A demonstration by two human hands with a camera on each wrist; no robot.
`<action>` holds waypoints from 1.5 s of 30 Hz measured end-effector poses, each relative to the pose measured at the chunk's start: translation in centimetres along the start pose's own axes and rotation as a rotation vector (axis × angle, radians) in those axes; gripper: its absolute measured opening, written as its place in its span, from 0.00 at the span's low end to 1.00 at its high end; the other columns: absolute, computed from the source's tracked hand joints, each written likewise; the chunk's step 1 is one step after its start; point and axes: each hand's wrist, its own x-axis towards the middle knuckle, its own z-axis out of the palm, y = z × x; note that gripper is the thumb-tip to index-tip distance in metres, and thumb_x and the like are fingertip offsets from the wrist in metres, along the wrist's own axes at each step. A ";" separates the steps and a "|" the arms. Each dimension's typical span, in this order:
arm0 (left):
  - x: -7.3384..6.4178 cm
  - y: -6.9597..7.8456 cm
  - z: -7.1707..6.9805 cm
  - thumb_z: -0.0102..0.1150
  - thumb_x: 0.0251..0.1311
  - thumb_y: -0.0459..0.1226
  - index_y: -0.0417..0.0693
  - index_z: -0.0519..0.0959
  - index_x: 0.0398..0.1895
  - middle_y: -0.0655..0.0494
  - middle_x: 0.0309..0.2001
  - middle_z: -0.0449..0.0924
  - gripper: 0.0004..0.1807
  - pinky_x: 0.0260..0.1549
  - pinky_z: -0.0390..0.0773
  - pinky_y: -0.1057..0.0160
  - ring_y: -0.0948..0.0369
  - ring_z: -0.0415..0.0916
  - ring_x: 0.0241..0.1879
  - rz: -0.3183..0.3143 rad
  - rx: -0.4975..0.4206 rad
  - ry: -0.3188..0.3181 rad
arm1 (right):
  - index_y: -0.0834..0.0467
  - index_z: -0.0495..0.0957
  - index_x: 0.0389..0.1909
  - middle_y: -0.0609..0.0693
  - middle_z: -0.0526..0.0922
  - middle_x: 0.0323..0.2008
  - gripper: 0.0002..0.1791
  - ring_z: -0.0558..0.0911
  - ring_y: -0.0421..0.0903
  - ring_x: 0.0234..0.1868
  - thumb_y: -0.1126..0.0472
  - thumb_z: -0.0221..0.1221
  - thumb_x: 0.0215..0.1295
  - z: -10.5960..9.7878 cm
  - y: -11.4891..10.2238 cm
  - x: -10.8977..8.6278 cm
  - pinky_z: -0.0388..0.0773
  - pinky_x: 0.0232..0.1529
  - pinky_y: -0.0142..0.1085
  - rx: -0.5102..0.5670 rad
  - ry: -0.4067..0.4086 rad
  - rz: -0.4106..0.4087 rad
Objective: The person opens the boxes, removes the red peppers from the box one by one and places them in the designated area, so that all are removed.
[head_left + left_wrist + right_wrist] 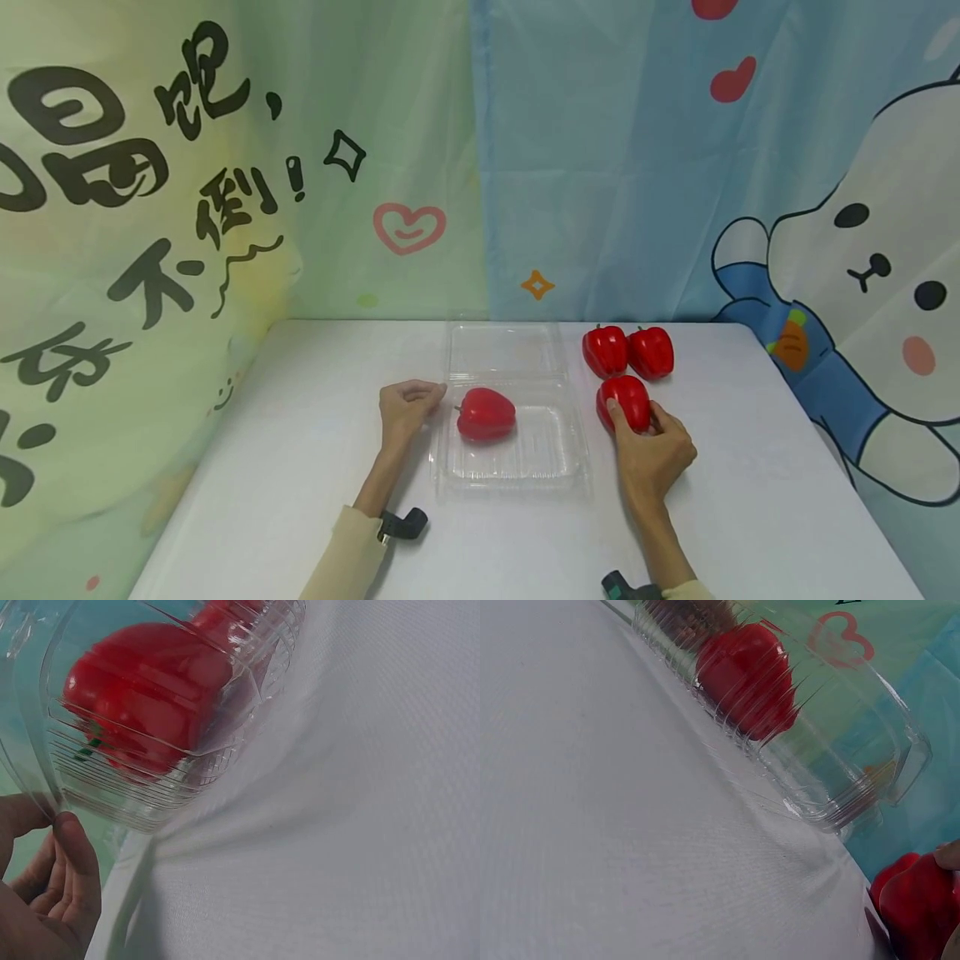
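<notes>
A clear plastic clamshell box [547,450] lies with its lid [506,350] folded back on the white table. One red bell pepper [486,414] rests on its side in the left part of the box, its green stem showing in the left wrist view. My left hand [405,408] pinches the box's left rim between thumb and finger [75,840]. Right of the box, my right hand [654,450] grips another red bell pepper [624,402], thumb on its near left side. In the right wrist view that pepper [919,907] is partly cut off by the frame edge.
Two more red bell peppers, one on the left [604,350] and one on the right [651,352], stand side by side behind the gripped one. A printed curtain [600,167] hangs along the back edge of the white table [315,400].
</notes>
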 end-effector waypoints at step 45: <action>0.0 -0.2 0.0 0.75 0.65 0.36 0.35 0.91 0.36 0.38 0.31 0.92 0.10 0.29 0.81 0.70 0.58 0.88 0.27 -0.002 0.016 0.003 | 0.62 0.75 0.72 0.62 0.82 0.66 0.42 0.81 0.60 0.62 0.53 0.81 0.58 0.3 0.1 -0.8 0.83 0.65 0.64 -0.032 -0.048 0.004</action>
